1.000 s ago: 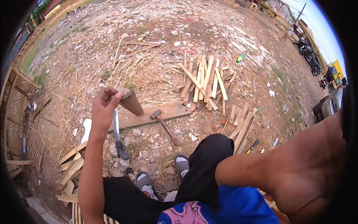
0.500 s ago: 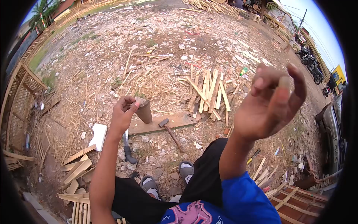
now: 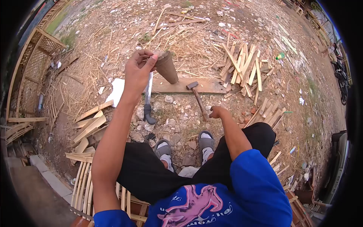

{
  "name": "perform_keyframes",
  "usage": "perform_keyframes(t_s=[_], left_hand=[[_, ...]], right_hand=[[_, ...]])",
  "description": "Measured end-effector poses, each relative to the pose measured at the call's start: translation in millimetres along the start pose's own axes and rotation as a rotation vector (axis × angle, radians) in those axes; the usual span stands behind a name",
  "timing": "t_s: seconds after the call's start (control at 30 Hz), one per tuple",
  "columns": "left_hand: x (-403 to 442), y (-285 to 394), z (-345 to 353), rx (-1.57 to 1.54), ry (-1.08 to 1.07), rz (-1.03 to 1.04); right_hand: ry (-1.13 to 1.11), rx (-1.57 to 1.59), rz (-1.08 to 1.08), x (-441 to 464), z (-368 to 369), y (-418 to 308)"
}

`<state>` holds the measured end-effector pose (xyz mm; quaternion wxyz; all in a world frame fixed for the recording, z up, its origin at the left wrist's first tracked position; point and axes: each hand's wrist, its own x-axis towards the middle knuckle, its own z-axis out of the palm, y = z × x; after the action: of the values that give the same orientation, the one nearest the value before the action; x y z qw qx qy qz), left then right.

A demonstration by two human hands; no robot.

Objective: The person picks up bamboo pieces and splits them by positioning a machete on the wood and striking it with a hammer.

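Note:
My left hand [image 3: 140,67] is pinched closed at the top of a brown, tapered block [image 3: 167,70], which stands on a wooden plank [image 3: 210,86]. What lies between those fingertips is too small to make out. My right hand [image 3: 220,112] is low, beside the handle end of a hammer [image 3: 199,99]; its fingers are partly curled and apart, with the handle just outside them. The hammer's head rests against the plank, handle toward me. A machete [image 3: 148,108] with a black grip leans on the plank's near edge, below my left wrist.
Split wood strips [image 3: 245,70] are piled beyond the plank's right end. More cut pieces [image 3: 90,126] lie at left, near a white slab [image 3: 117,90]. A lattice panel [image 3: 28,75] stands far left. A vehicle [image 3: 337,166] is at the right edge. Stones cover the ground.
My right hand has dropped from high in front of me to beside the hammer handle. My left hand stays by the block's top. The view has tilted downward.

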<state>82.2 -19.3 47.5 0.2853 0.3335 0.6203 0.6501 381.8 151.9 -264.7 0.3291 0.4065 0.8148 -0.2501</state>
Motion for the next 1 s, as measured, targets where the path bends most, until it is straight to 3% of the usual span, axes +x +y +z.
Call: perform_keyframes(t_s=[0.1,0.27,0.4,0.5,0.6,0.63,0.7,0.8,0.83,1.0], left_hand=[[4.1,-3.7,-9.1,0.005,0.006,-0.010],[11.9,-6.2,-14.2,0.023,0.017,-0.016],[14.7,-10.8,-16.3,0.049,-0.047,0.007],[14.9,-9.4,-11.0,0.079,-0.081,0.058],[16.6,-6.0,-7.8,0.102,-0.065,0.050],[17.1,-5.2,-5.6,0.113,-0.062,0.058],[17.3,-2.6,-2.1,0.118,-0.044,0.016],[16.9,-1.9,3.3,0.080,-0.018,0.003],[17.0,-1.8,6.1,0.045,-0.007,-0.009],[18.0,-8.3,12.3,0.041,-0.058,0.050]], right_hand=[[0.192,0.210,0.075,9.5,15.0,-21.6],[0.316,0.400,0.133,28.7,28.4,-53.6],[0.544,0.290,0.102,27.6,54.8,-79.6],[0.495,0.279,-0.169,36.9,79.5,-106.7],[0.305,0.540,-0.284,64.3,89.3,-170.0],[0.345,0.573,-0.332,83.8,103.2,-194.5],[0.195,0.651,-0.233,72.2,85.3,-252.9],[0.254,0.516,-0.180,54.2,82.2,-306.4],[0.132,0.560,-0.162,54.0,77.8,-314.9],[0.098,0.438,-0.208,61.0,88.8,-335.6]])
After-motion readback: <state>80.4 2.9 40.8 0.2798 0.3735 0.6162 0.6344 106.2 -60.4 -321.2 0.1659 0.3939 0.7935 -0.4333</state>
